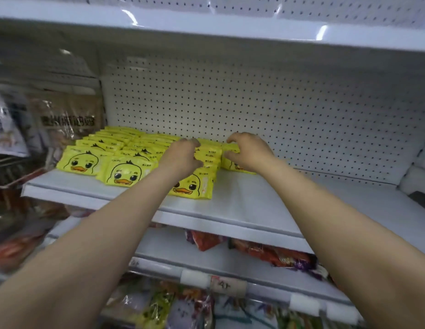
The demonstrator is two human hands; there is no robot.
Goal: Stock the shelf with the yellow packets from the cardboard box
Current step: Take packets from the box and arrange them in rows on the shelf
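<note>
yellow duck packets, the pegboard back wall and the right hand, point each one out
yellow duck packets (122, 173): head view, duck face on a front packet
pegboard back wall (301, 110): head view, bare perforated panel
right hand (250, 151): head view, back of the hand

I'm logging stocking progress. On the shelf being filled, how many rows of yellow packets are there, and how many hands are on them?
Rows of yellow duck-print plastic packets on the white metal shelf: 4
Bare hands at the packets: 2, the left hand and the right hand
Total: 6
</note>
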